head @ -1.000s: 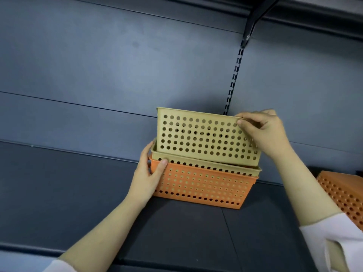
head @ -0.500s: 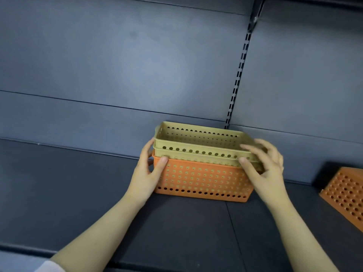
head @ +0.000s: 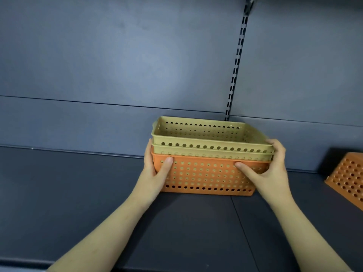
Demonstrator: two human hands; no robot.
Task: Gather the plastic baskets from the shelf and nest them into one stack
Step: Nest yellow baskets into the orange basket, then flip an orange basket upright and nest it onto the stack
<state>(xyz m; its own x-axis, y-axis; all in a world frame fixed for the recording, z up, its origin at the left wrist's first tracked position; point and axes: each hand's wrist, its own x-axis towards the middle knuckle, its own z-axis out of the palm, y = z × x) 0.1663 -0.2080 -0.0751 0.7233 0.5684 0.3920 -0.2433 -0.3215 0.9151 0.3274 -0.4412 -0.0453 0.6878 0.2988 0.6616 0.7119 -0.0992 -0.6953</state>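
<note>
1. Your stack sits just right of the frame's centre, on the dark shelf (head: 98, 203) and close to the grey back panel (head: 117, 65). It has three layers: an orange basket (head: 206, 176) at the bottom and two tan baskets nested inside it, the upper tan basket (head: 212, 146) showing one rim above the lower tan basket (head: 212, 154).

2. Your left hand (head: 155, 169) wraps the stack's left end, thumb pressed flat on the orange front wall, the other fingers hidden behind the corner. Your right hand (head: 273, 169) clasps the right end the same way, thumb on the orange wall and fingers curled over the tan rims. Both hands are closed on the stack, squeezing it from its two short ends.

3. Progress, as I judge it: three baskets are nested and look seated evenly, rims roughly parallel. At least one remains: another orange basket (head: 349, 181) lies at the right edge of the frame, well apart from the stack and partly cut off. Whether more lie beyond the frame cannot be told.

4. Orientation: the stack stands upright, openings facing up. Its long axis runs left to right across the frame, roughly parallel to the back panel, with a long perforated wall facing you.

5. The stray orange basket appears tipped rather than upright, so you will likely need to right it before nesting.
</note>
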